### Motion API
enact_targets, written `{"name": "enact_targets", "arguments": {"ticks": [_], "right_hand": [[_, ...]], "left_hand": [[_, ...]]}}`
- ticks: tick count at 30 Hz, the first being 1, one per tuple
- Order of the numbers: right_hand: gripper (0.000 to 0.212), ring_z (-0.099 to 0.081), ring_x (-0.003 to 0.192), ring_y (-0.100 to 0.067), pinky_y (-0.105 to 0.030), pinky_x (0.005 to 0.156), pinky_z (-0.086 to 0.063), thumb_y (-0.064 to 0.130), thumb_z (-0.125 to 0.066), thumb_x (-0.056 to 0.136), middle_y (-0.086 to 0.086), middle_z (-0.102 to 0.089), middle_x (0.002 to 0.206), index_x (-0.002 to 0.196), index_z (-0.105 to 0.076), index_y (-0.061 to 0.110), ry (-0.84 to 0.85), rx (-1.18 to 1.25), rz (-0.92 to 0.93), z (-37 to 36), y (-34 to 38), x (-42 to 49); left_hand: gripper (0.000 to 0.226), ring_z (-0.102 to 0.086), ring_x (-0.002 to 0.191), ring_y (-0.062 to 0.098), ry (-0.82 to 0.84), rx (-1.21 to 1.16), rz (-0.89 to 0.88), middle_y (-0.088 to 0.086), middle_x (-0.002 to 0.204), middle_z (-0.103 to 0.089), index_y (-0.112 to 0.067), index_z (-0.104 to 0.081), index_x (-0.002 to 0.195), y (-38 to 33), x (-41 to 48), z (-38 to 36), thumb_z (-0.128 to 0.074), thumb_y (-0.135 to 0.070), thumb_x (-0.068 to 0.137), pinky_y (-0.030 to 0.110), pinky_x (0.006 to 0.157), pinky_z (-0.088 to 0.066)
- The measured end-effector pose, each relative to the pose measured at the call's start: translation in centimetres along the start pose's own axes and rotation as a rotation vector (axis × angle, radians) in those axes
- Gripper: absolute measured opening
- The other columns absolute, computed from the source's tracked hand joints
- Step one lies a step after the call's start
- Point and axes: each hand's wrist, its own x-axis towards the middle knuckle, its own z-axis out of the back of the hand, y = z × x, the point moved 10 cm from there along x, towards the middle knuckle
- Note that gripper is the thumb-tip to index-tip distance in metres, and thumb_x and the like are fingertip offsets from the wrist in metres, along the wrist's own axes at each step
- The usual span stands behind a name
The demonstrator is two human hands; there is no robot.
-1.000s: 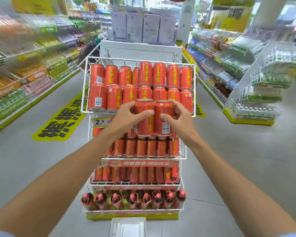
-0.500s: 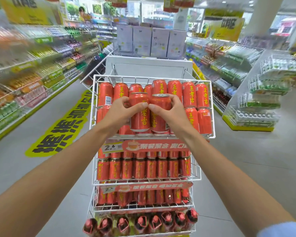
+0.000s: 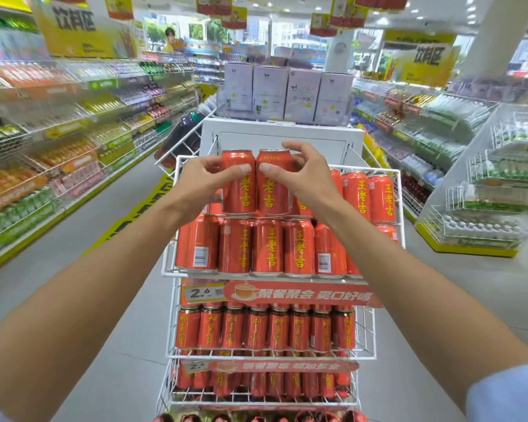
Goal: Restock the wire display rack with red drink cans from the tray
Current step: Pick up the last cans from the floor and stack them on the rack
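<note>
A: What do we hold here?

B: Our left hand [image 3: 200, 184] grips one red can [image 3: 237, 182] and our right hand [image 3: 305, 178] grips a second red can [image 3: 272, 182]. Thumbs press the fronts and fingers curl behind. The two cylinders stand upright, side by side and touching, at 12 o'clock above the front row of cans [image 3: 267, 246].

A: How do the cans look?

B: We see glossy red metal, yellow characters down each side and a silver rim at the top. Some cans in the row show white barcode panels.

A: And the rack?

B: The wire display rack [image 3: 400, 205] is thin white wire bent into tiered baskets. Its top basket holds cans in two levels, the upper level standing at 3 o'clock of our right hand. A red banner [image 3: 299, 294] with a price tag [image 3: 202, 293] fronts that tier. At 6 o'clock lower tiers [image 3: 265, 328] carry darker red cans.
</note>
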Motion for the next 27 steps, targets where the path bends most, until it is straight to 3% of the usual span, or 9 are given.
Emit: {"name": "enact_targets", "arguments": {"ticks": [2,5,10,15,21,27], "right_hand": [[0.076,-0.069,0.109,-0.007,-0.035,0.1,-0.058,0.057,-0.09,0.068,0.006,-0.073,0.116,0.131,-0.064,0.023,-0.004,-0.096,0.025,-0.2,0.1,0.9],[0.075,-0.071,0.108,-0.013,-0.038,0.1,-0.057,0.056,-0.089,0.068,0.003,-0.073,0.119,0.13,-0.066,0.02,-0.013,-0.195,0.045,-0.7,0.0,1.5],[0.073,-0.066,0.116,-0.019,-0.037,0.105,-0.052,0.049,-0.09,0.074,-0.004,-0.069,0.128,0.133,-0.066,0.013,-0.024,-0.308,0.049,-1.7,-0.8,1.6],[0.075,-0.065,0.118,-0.02,-0.039,0.107,-0.051,0.052,-0.089,0.073,-0.004,-0.069,0.13,0.134,-0.065,0.015,-0.039,-0.321,0.039,-2.0,-1.6,1.6],[0.076,-0.064,0.119,-0.021,-0.041,0.107,-0.051,0.053,-0.086,0.076,-0.005,-0.068,0.131,0.137,-0.064,0.014,-0.054,-0.347,0.059,-2.0,-1.5,1.6],[0.076,-0.062,0.128,-0.024,-0.042,0.112,-0.047,0.048,-0.084,0.081,-0.008,-0.068,0.136,0.142,-0.061,0.009,-0.05,-0.368,0.11,-2.2,-0.8,1.4]], "left_hand": [[0.036,-0.073,0.114,0.031,-0.014,0.04,-0.004,0.011,0.115,-0.079,-0.013,-0.079,0.115,0.3,0.6,0.4,-0.085,-0.032,0.085,0.046,0.089,-0.062],[0.035,-0.075,0.11,0.032,-0.053,0.077,-0.01,0.009,0.109,-0.081,-0.016,-0.081,0.11,1.0,1.2,1.1,-0.086,-0.036,0.082,0.058,0.094,-0.057],[0.035,-0.075,0.082,0.014,-0.134,0.162,0.002,0.004,0.096,-0.082,-0.017,-0.081,0.104,2.2,1.7,2.1,-0.088,-0.039,0.079,0.036,0.074,-0.052],[0.036,-0.072,0.076,0.009,-0.161,0.171,0.007,0.0,0.091,-0.081,-0.015,-0.079,0.106,2.4,2.3,2.3,-0.089,-0.037,0.079,0.028,0.066,-0.049],[0.044,-0.076,0.083,0.018,-0.159,0.164,0.046,0.008,0.099,-0.081,-0.014,-0.077,0.109,3.5,2.8,2.0,-0.09,-0.04,0.076,0.037,0.076,-0.054],[0.041,-0.078,0.087,0.018,-0.14,0.153,0.057,0.006,0.1,-0.081,-0.013,-0.076,0.111,3.9,3.1,2.0,-0.088,-0.038,0.08,0.037,0.081,-0.06]]}}
